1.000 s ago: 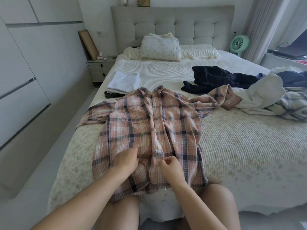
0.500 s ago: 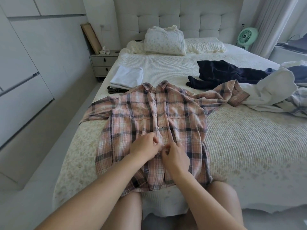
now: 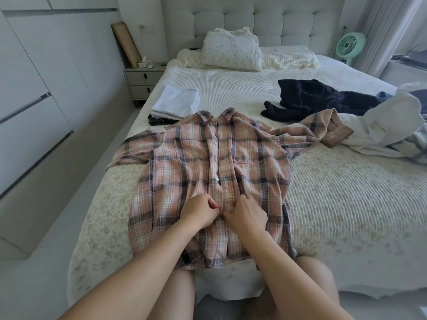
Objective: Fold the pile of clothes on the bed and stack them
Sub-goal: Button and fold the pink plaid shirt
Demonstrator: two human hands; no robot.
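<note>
A pink plaid shirt (image 3: 184, 162) lies front up across the near end of the bed (image 3: 346, 204), collar away from me, sleeves spread to both sides. My left hand (image 3: 199, 211) and my right hand (image 3: 246, 214) meet at the button placket low on the shirt, each pinching one edge of the placket. A folded stack with a white piece on top (image 3: 176, 103) sits at the bed's left edge. Unfolded clothes lie at the right: a dark navy garment (image 3: 318, 98), a white garment (image 3: 388, 125) and a pale checked piece (image 3: 418, 146).
Pillows (image 3: 231, 51) lean against the padded headboard. A nightstand (image 3: 143, 80) stands left of the bed beside white wardrobe doors (image 3: 34, 100). A green fan (image 3: 350, 45) and curtains are at the far right. My knees touch the bed's near edge.
Both hands moved up the placket from near the hem and drew closer together. The camera shifted slightly forward.
</note>
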